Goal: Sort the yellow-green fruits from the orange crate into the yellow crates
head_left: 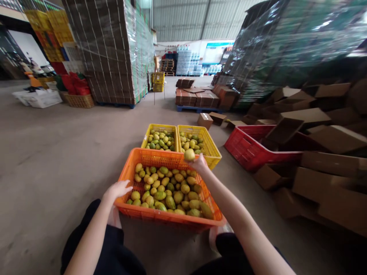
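Note:
A yellow mango (189, 154) is in the fingers of my right hand (200, 163), raised above the far right rim of the orange crate (172, 221). Many yellow and green mangoes (160, 195) lie loose inside this crate, and a patch of its bottom shows at the left. My left hand (118, 190) rests at the crate's left rim, fingers extended and holding nothing. Just beyond stand two yellow crates side by side: the left one (145, 138) holds greener fruit, the right one (211, 143) mostly yellow fruit with some green.
A red crate (243, 151) with cardboard in it stands on the right, beside piled open cardboard boxes (329, 175). Tall wrapped stacks rise at the left (109, 53) and right (275, 49). Flattened cartons (197, 98) lie on a blue pallet ahead.

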The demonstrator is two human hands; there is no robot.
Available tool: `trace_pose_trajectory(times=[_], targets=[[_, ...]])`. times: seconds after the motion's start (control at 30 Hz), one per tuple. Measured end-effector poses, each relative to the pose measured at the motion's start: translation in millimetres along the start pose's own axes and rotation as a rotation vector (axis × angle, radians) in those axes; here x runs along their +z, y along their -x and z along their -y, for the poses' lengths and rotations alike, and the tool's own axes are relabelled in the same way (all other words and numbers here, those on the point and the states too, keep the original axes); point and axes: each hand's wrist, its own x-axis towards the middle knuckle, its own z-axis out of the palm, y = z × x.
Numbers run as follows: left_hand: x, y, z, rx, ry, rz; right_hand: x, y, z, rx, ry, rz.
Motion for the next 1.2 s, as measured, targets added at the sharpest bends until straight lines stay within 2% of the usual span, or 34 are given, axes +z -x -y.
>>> trace_pose_trajectory(times=[0.1,0.17,0.23,0.4,0.47,0.57,0.7,0.77,0.87,0.97,1.03,1.1,1.2], targets=[[2.6,-3.6,-2.3,0.006,0.021,0.000,35.3,-32.2,51.5,-0.038,0.033,-0.181],[3.0,-5.8,-2.7,0.001,0.023,0.002,38.5,-34.0,57.6,-0.042,0.065,-0.232],[2.5,-6.9,-2.4,-0.001,0.017,-0.003,23.8,-21.5,41.3,-0.002,0.108,-0.231],[5.1,-5.7,-5.3,0.017,0.008,-0.001,-43.1,32.5,-24.4,0.275,0.243,-0.174],[9.1,-6.3,-8.0,0.029,-0.021,0.033,-59.6,47.7,-36.0,0.339,0.275,-0.164],[17.3,-11.9,-10.5,0.035,-0.058,0.092,-64.2,57.2,-33.0,0.358,0.278,-0.137],[34.0,-28.2,-11.3,0.022,-0.040,0.153,-50.7,64.1,-11.2,0.296,0.250,-0.053],[47.5,-39.8,-13.4,0.010,-0.014,0.189,-42.9,74.0,0.5,0.146,0.240,0.095],[76.0,-61.8,-20.5,0.004,0.047,0.259,-31.3,93.5,15.1,-0.038,0.183,0.215],[109.8,-86.8,-31.1,0.008,0.114,0.291,-19.4,106.6,24.3,-0.098,0.164,0.299],[130.4,-103.6,-38.9,0.002,0.129,0.248,-14.3,109.3,28.0,-0.161,0.188,0.299],[146.7,-121.3,-47.3,0.001,0.119,0.179,-14.0,109.0,30.7,-0.270,0.222,0.243],[161.9,-153.7,-61.9,0.029,0.087,0.106,-22.1,107.3,33.9,-0.361,0.286,0.163]])
